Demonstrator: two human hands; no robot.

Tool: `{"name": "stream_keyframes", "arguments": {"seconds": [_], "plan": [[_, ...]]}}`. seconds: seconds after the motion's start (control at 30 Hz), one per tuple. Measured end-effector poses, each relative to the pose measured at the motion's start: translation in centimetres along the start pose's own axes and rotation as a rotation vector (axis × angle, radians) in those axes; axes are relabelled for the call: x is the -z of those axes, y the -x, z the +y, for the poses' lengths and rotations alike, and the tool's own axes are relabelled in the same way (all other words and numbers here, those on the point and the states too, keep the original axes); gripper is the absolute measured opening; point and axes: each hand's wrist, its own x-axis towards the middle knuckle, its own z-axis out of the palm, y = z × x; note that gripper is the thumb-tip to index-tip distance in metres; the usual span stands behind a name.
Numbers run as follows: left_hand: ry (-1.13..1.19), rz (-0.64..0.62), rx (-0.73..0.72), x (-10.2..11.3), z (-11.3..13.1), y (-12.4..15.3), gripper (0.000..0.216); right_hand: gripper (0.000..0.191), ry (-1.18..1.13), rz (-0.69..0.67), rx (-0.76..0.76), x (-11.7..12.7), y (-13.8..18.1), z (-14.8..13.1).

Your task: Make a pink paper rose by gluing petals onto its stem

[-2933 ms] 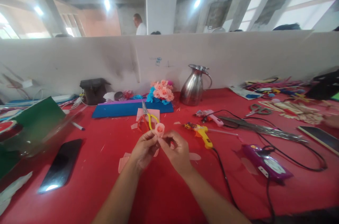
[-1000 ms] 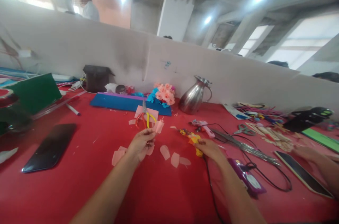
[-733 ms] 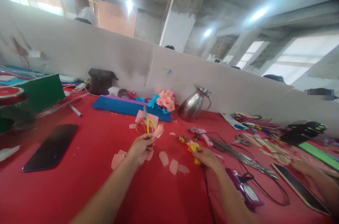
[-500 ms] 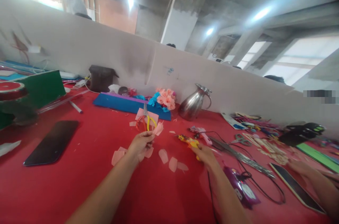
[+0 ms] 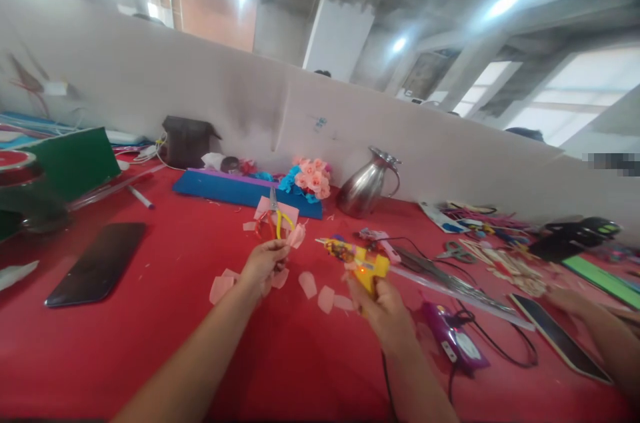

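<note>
Between the fingertips of my left hand (image 5: 267,263) is a small pink paper flower (image 5: 297,236), pinched at its base. My right hand (image 5: 380,303) is wrapped round the handle of a yellow glue gun (image 5: 367,264), whose nozzle points left toward the flower without touching it. Scissors (image 5: 275,215) with red and yellow handles lie just behind my left hand on a pink paper sheet (image 5: 291,211). Several cut pink paper petals (image 5: 308,284) are scattered on the red table (image 5: 300,363) around and between my hands.
Behind stand a bunch of pink and blue paper flowers (image 5: 313,178) and a steel jug (image 5: 367,186). A phone (image 5: 97,263) lies left. At right are a purple power strip (image 5: 457,340) with cables, silvery wires (image 5: 465,293), another phone (image 5: 560,336) and another person's hand (image 5: 575,303).
My right hand has lifted the glue gun off the table and brought its nozzle nearer the flower. My left hand keeps hold of the flower in nearly the same place.
</note>
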Motion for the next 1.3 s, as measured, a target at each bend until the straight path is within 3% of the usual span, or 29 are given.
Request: {"name": "stream_keyframes", "arguments": {"seconds": [0.1,0.23,0.6,1.3], "plan": [[-0.018,0.014,-0.002,0.1,-0.1,-0.1,0.028,0.031,0.228,0.019,0.051,-1.3,0.5,0.4],[-0.024,0.021,-0.005,0.0,-0.1,0.0,0.028,0.036,0.318,-0.028,0.092,-2.3,0.4,0.5],[-0.043,0.02,0.013,-0.4,0.3,0.6,0.023,0.029,0.279,-0.081,0.133,-3.4,-0.2,0.1],[-0.066,0.03,0.009,-0.4,0.4,0.7,0.025,0.027,0.396,-0.08,0.158,-2.9,0.1,0.0]]}}
